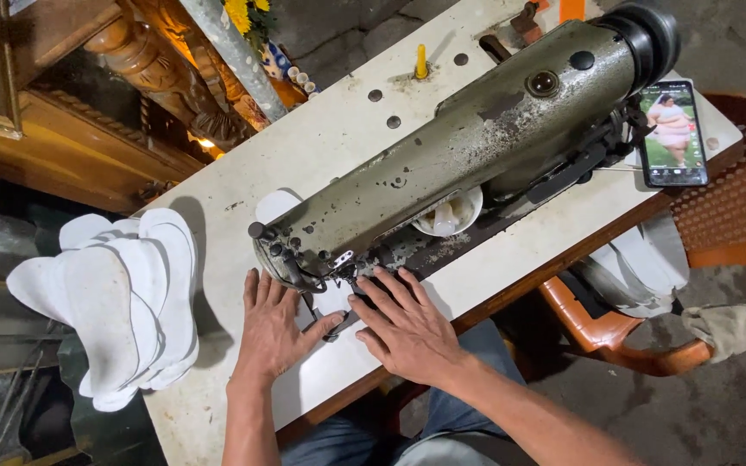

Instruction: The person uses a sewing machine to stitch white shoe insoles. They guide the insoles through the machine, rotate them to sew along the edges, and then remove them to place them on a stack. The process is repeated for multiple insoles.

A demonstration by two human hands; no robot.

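Observation:
My left hand lies flat, fingers spread, on a white insole-shaped piece under the needle end of a worn grey-green sewing machine. My right hand presses flat on the same piece just right of the needle, fingertips by the presser foot. Both hands hold the piece down on the white machine table. Most of the piece is hidden beneath my hands.
A stack of white insole-shaped pieces overhangs the table's left edge. A phone with a lit screen lies at the right end. An orange plastic chair with more white pieces stands to the right; carved wooden furniture at the left.

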